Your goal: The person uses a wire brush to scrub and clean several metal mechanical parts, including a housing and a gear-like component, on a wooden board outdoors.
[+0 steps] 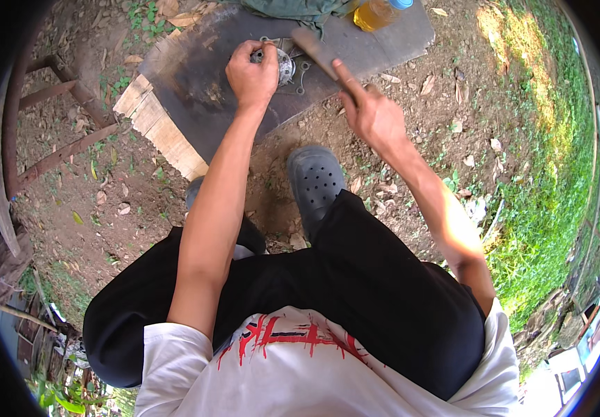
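My left hand is curled over the left side of a round cast-metal part, thumb and forefinger pressed together on it. Whether a small piece is also pinched in those fingers is hidden. The part lies on a dark flat board. In my right hand is a flat, brownish bar-like tool, its far end blurred, held up to the right of the part with the forefinger stretched along it. A thin metal bracket or gasket with round eyelets lies just right of the part.
Behind the part are a dark green cloth and a bottle of amber liquid with a blue cap. A rusty metal frame stands at left. Bare soil with dry leaves surrounds the board, and grass grows at right. My grey clog is close to the board's edge.
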A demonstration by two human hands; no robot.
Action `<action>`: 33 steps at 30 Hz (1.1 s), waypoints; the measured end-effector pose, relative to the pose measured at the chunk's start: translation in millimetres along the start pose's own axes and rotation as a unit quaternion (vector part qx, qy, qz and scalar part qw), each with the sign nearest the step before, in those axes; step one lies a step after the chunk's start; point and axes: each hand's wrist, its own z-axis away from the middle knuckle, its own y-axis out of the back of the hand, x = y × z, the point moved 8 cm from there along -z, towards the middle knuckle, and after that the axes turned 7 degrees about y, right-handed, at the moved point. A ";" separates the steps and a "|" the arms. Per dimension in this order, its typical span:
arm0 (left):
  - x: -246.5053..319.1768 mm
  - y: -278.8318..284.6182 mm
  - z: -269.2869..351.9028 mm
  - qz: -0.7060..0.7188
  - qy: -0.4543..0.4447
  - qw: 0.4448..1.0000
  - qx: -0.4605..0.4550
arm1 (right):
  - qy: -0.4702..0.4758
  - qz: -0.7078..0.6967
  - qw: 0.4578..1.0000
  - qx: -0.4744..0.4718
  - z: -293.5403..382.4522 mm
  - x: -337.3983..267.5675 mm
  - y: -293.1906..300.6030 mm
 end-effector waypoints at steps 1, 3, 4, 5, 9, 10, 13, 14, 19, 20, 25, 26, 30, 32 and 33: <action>5.8 -1.3 1.3 0.001 -0.008 1.000 -0.001 | -0.013 0.013 0.999 0.035 -4.6 11.5 5.0; 13.7 -2.5 2.9 0.000 -0.027 1.000 -0.003 | -0.039 0.037 0.993 0.105 -11.9 33.1 12.2; 12.0 -1.6 3.0 -0.001 -0.029 1.000 0.002 | -0.002 0.030 0.990 0.140 -13.5 29.0 15.2; 10.9 -0.7 3.5 -0.003 -0.032 0.999 0.008 | 0.037 0.033 0.992 0.115 -8.7 21.4 8.3; 4.0 1.7 1.4 0.005 -0.007 1.000 -0.003 | 0.034 0.026 0.998 0.039 3.1 0.9 1.3; 10.0 0.6 1.8 -0.001 -0.025 1.000 0.001 | -0.005 0.037 0.998 0.046 -3.2 11.2 7.3; 22.1 -3.3 6.7 -0.010 -0.070 0.997 0.010 | 0.014 0.035 0.997 0.073 -12.0 16.5 14.6; 22.9 -1.3 10.0 -0.006 -0.076 0.997 0.014 | 0.049 0.022 0.997 0.058 -5.0 6.5 10.6; 24.9 -2.7 9.1 -0.027 -0.078 0.997 0.000 | 0.022 0.091 0.991 0.093 -10.1 29.7 10.6; 27.0 -5.8 8.8 -0.031 -0.077 0.997 -0.005 | 0.028 0.070 0.994 0.082 -9.6 30.9 8.3; 26.2 -3.6 12.5 -0.008 -0.094 0.995 -0.031 | 0.069 0.035 0.996 0.040 8.5 12.8 0.0; 27.3 -4.8 13.1 0.002 -0.101 0.994 -0.044 | 0.060 0.043 0.995 0.061 8.6 25.4 -5.2; 42.6 -19.4 1.2 -0.016 -0.140 0.981 -0.134 | -0.012 -0.047 0.996 0.078 -0.3 36.1 1.6; 41.2 -22.7 -7.9 -0.062 -0.164 0.967 -0.184 | -0.049 -0.106 0.989 0.087 -1.4 34.4 -0.8; 40.9 -23.9 -12.7 -0.086 -0.174 0.959 -0.206 | -0.068 -0.130 0.985 0.092 2.0 33.6 -4.0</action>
